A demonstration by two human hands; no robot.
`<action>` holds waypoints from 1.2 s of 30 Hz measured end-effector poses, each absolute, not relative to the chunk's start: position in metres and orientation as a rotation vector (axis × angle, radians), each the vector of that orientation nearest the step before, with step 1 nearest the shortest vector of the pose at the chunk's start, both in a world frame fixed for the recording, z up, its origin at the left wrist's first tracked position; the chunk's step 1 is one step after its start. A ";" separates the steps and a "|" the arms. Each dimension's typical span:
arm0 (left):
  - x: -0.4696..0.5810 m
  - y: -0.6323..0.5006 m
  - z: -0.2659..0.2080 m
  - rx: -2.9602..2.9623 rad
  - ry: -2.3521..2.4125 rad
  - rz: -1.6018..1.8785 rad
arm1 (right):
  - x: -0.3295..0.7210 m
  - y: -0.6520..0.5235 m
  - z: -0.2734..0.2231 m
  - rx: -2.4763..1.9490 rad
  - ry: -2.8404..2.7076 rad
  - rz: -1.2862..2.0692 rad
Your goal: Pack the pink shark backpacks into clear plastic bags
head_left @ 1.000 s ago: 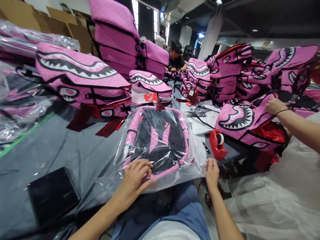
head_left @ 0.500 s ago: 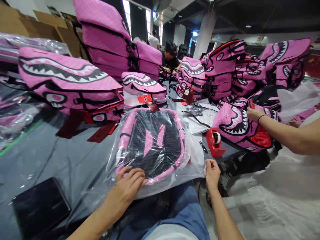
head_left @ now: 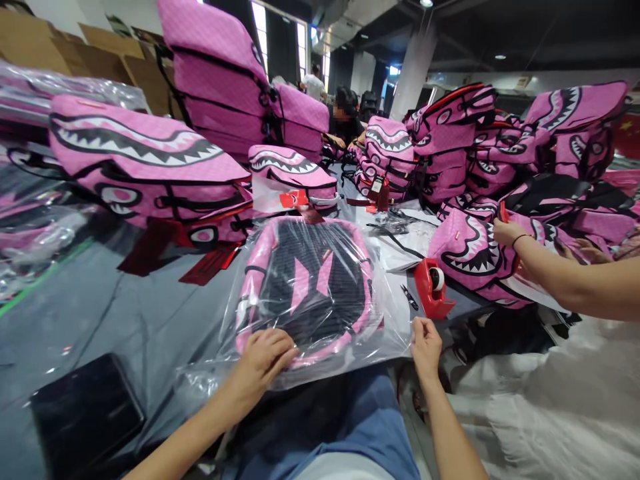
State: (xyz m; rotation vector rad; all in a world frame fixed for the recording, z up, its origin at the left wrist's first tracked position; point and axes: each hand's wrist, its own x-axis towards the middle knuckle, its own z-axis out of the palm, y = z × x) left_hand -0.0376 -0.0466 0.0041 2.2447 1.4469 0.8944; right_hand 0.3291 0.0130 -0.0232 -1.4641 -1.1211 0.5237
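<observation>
Your right grip (head_left: 427, 343) pinches the near right corner of a clear plastic bag (head_left: 393, 333) between closed fingertips, while your left grip (head_left: 266, 355), fingers bent, lies over the near left edge of the pink-and-black backpack (head_left: 307, 287) inside; whether it clasps the plastic, you cannot tell. The backpack lies flat on the counter (head_left: 165, 327), left of your right grip, near a red tape dispenser (head_left: 430, 303)

At the bottom centre of the frame, the person wears creased blue trousers (head_left: 373, 413), darker in the shadow to the left, below a plain, pale top (head_left: 345, 471). The slim forearms (head_left: 445, 420) are bare, tapering to bare hands (head_left: 267, 353).
</observation>
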 end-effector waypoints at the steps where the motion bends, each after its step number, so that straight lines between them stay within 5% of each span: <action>1: -0.037 -0.042 0.006 2.172 1.429 0.875 | 0.330 0.016 -0.024 -1.474 -1.140 0.518; 9: -0.040 -0.033 0.019 1.919 1.313 0.779 | 0.339 0.027 -0.018 -1.450 -1.022 0.920; 29: -0.039 -0.028 0.008 1.912 1.405 0.781 | 0.360 0.025 -0.006 -1.558 -1.199 0.994; 36: -0.043 -0.025 -0.007 1.890 1.414 0.769 | 0.434 0.044 0.028 -1.599 -1.061 0.330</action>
